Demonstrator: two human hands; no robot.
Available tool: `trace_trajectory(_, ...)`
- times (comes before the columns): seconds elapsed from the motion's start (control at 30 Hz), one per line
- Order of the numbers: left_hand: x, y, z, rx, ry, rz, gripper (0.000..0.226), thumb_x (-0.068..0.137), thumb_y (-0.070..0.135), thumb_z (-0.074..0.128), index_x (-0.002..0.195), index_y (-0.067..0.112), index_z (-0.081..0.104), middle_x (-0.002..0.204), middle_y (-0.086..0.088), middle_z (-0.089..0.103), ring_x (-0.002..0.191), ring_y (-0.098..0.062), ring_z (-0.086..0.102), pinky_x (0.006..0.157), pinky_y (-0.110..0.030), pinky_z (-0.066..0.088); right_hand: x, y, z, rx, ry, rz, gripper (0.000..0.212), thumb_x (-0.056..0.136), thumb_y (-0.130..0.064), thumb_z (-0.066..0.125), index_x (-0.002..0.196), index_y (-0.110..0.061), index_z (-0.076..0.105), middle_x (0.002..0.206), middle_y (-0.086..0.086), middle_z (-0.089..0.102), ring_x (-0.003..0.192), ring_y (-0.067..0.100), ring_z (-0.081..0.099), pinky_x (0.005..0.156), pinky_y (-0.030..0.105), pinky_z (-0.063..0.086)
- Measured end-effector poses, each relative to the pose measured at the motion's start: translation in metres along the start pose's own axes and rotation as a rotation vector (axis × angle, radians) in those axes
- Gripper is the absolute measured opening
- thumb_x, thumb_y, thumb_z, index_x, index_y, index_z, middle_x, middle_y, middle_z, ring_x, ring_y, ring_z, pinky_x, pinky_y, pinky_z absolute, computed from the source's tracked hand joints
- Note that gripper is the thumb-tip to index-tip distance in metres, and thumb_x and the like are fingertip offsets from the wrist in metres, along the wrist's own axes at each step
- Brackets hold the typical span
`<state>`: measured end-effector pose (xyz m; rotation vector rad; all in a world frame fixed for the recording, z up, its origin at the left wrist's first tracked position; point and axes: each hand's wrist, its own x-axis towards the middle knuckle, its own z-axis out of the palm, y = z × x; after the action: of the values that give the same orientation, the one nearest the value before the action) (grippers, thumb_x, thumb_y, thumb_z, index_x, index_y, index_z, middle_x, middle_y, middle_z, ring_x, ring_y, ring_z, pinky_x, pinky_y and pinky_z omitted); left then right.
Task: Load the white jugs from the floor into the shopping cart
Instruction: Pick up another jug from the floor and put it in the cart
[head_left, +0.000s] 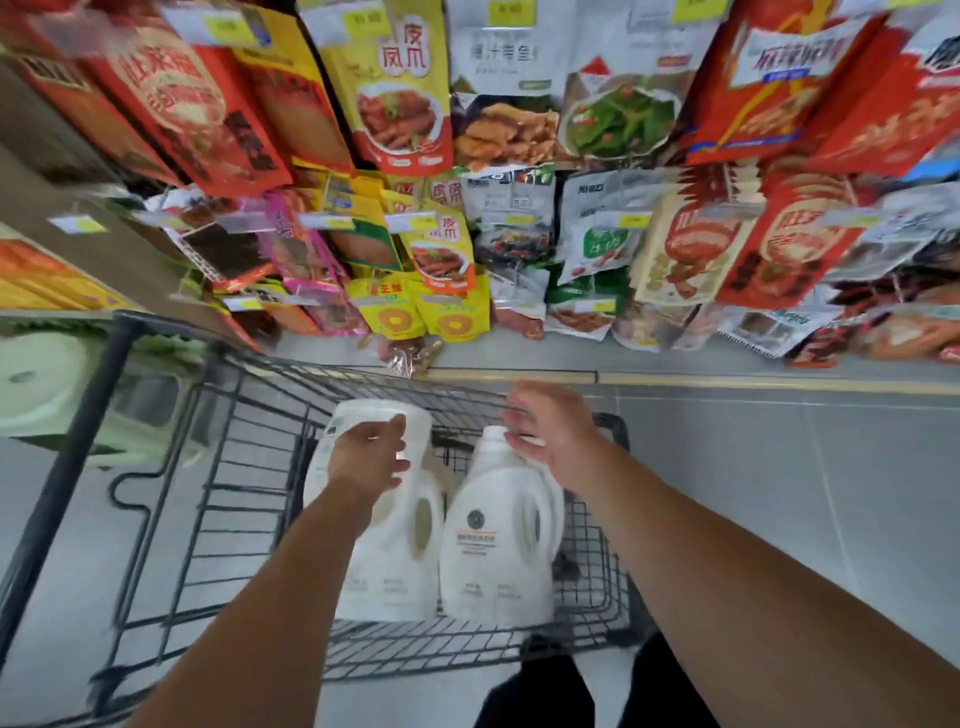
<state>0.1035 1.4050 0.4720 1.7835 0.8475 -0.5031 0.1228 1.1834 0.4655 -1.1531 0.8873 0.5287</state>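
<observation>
From my station I read this as late in the loading. The cart (234, 467) stands in front of me, and two white jugs are already upright on its wire floor, side by side and touching or nearly so: the left jug (400, 566) and the right jug (493, 551), whose label faces me. Behind the left one is a third white shape, the rear jug (418, 421). It is tilted and partly hidden, so I cannot say whether it has settled. My left hand (366, 460) has its fingers and thumb curled round the upper edge of that rear jug, gripping it inside the basket. My right hand (550, 436) is over the cap of the right jug with its fingers loosely spread and holding nothing. Blur keeps me from telling whether the palm touches the cap. The grey floor (779, 493) to the right of the cart shows no jugs, though my arms and the cart hide the ground nearest me. I judge that at least two jugs are loaded and the third is being seated. What is left is to let go of it and check the hidden floor for more. Racks of snack packets (410, 114) fill the wall ahead.
</observation>
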Motion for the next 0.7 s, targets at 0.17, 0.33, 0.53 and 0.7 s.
trace_trajectory(0.17, -0.037, 0.026, 0.075, 0.089, -0.105, 0.05, 0.018, 0.104, 0.031, 0.068, 0.093, 0.017, 0.07, 0.091, -0.007, 0.072, 0.073, -0.024, 0.068, 0.072, -0.036, 0.054, -0.019, -0.019, -0.091, 0.115, 0.055, -0.036, 0.006, 0.106, -0.016, 0.066, 0.102, -0.013, 0.07, 0.119, 0.014, 0.076, 0.102, 0.023, 0.073, 0.09, 0.04, 0.062)
trace_trajectory(0.33, -0.081, 0.037, 0.163, 0.153, -0.163, 0.067, 0.02, 0.105, 0.026, 0.067, 0.086, 0.017, 0.067, 0.086, -0.007, 0.066, 0.065, -0.023, 0.062, 0.061, -0.029, 0.046, -0.036, -0.028, -0.2, 0.256, 0.111, -0.082, 0.005, 0.106, -0.018, 0.067, 0.102, -0.019, 0.07, 0.127, 0.011, 0.075, 0.115, 0.026, 0.072, 0.085, 0.039, 0.062)
trace_trajectory(0.53, -0.153, 0.054, 0.292, 0.243, -0.226, 0.127, 0.03, 0.108, 0.018, 0.061, 0.079, 0.015, 0.063, 0.067, -0.004, 0.064, 0.049, -0.017, 0.058, 0.053, -0.02, 0.041, -0.073, -0.034, -0.354, 0.4, 0.161, -0.126, 0.008, 0.105, -0.011, 0.065, 0.101, -0.017, 0.069, 0.11, 0.008, 0.075, 0.103, 0.023, 0.07, 0.093, 0.043, 0.057)
trace_trajectory(0.7, -0.238, 0.068, 0.412, 0.309, -0.266, 0.224, 0.025, 0.105, 0.029, 0.067, 0.086, 0.013, 0.067, 0.082, -0.006, 0.066, 0.059, -0.022, 0.061, 0.06, -0.03, 0.046, -0.12, -0.036, -0.483, 0.502, 0.228, -0.177, 0.015, 0.106, -0.008, 0.062, 0.119, -0.013, 0.066, 0.111, 0.01, 0.074, 0.098, 0.025, 0.071, 0.074, 0.034, 0.055)
